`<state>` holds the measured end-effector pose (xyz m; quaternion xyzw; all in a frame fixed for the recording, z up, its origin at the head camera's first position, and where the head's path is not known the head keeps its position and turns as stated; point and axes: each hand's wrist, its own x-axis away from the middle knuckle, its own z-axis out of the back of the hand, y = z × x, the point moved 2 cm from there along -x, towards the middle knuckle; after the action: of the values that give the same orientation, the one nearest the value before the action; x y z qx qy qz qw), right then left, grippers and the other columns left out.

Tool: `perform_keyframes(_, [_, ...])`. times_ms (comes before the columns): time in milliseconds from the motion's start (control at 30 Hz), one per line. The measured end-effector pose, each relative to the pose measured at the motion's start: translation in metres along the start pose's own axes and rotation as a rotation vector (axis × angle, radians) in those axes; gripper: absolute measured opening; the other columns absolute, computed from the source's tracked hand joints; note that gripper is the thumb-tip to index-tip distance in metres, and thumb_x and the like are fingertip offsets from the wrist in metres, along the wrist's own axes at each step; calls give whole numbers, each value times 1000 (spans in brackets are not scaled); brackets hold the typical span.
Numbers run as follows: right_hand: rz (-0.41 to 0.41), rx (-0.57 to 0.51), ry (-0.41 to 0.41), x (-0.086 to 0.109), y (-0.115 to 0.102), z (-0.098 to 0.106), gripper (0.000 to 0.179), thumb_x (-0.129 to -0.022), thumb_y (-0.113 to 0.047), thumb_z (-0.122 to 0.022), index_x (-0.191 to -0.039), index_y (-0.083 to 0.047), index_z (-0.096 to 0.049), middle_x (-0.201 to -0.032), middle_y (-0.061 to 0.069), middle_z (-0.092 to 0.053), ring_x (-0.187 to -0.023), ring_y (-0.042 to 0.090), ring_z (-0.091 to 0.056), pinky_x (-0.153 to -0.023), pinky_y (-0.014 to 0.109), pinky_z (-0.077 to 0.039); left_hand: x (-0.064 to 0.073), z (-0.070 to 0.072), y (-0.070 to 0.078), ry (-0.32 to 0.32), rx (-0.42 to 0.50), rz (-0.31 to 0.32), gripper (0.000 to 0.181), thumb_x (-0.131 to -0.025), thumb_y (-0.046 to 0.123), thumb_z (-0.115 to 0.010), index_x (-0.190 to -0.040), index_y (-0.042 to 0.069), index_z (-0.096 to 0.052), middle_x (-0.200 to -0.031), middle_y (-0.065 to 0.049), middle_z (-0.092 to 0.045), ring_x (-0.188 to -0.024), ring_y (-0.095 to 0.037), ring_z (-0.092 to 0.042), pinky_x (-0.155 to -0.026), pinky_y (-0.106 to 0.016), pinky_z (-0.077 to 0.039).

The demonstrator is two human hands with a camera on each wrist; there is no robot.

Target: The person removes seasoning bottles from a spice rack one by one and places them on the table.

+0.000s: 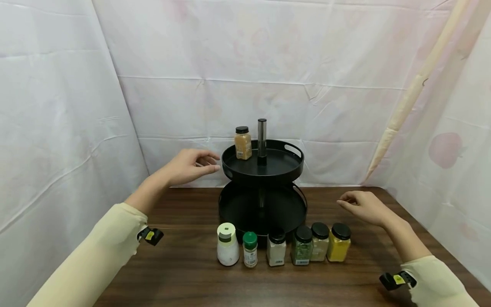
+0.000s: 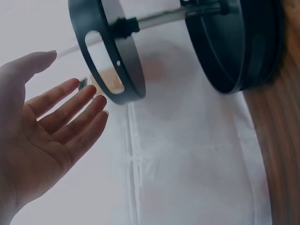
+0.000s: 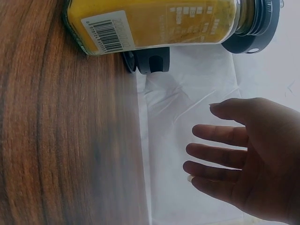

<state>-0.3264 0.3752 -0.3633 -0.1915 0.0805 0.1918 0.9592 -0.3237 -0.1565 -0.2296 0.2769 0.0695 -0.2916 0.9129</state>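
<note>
My left hand (image 1: 190, 166) is beside the left rim of the upper tray of a black two-tier stand (image 1: 280, 177), fingers loosely extended and holding nothing. A spice jar (image 1: 243, 145) with tan contents and a black lid stands on that upper tray, left of the central post (image 1: 262, 138). In the left wrist view, the palm and spread fingers (image 2: 70, 122) are apart from the tray wall (image 2: 136, 70). My right hand (image 1: 366, 207) hovers over the table's right side, empty. The right wrist view shows its fingers (image 3: 218, 154) relaxed, below a yellow spice jar (image 3: 164, 23).
Before the lower tray (image 1: 230, 204) stand a white bottle with a pale green top (image 1: 228, 251), a green-capped shaker (image 1: 250, 253), a black-lidded pale jar (image 1: 276, 253), a green herb jar (image 1: 301, 251), another pale jar (image 1: 319, 247) and the yellow jar (image 1: 338, 249). White cloth (image 1: 172, 106) hangs behind.
</note>
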Motion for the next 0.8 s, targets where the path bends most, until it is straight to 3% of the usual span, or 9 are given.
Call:
perform_keyframes(367, [-13, -17, -17, 1, -1, 0, 35, -108, -37, -64, -119, -6, -76, -106, 2, -75, -95, 22, -71, -79, 49, -59, -37, 18, -14, -32, 3, 62, 50, -107, 45, -62, -144, 13, -64, -133, -13, -70, -120, -31, -66, -99, -53, -53])
perform_keyframes(800, [-12, -22, -22, 1, 0, 0, 38, -108, -40, -62, -119, -6, -76, -107, 2, -75, -97, 24, -71, -80, 50, -58, -54, 36, -37, -7, -2, 132, 50, -106, 43, -63, -143, 8, -65, -135, -19, -69, -123, -36, -64, -100, -56, -51])
